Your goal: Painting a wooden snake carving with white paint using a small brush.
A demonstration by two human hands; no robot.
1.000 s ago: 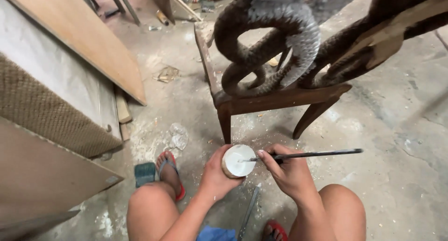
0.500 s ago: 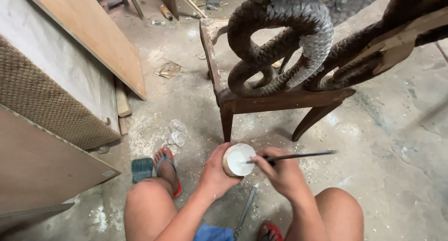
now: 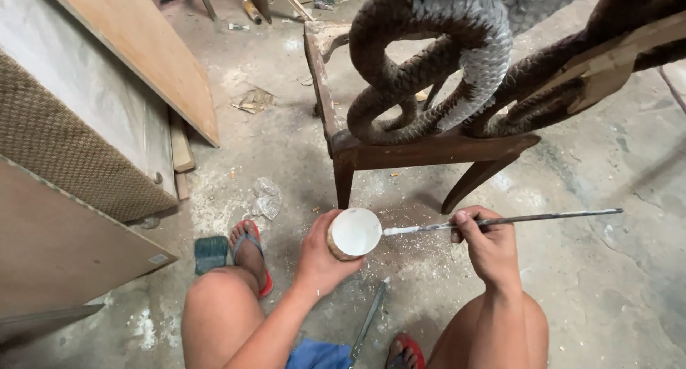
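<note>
Spreading dusty concrete floor (image 3: 607,283), workshop clutter.

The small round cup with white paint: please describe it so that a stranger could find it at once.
Below the dark wooden stand carrying the coiled, scaly snake carving, the left hand holds a small round cup with white paint above the floor. It alone is white inside, and the long thin brush in the right hand points at it.

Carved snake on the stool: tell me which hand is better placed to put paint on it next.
Right. The right hand grips the long brush, tip at the white cup; the left hand is taken up holding that cup. The carved snake sits just ahead.
</note>
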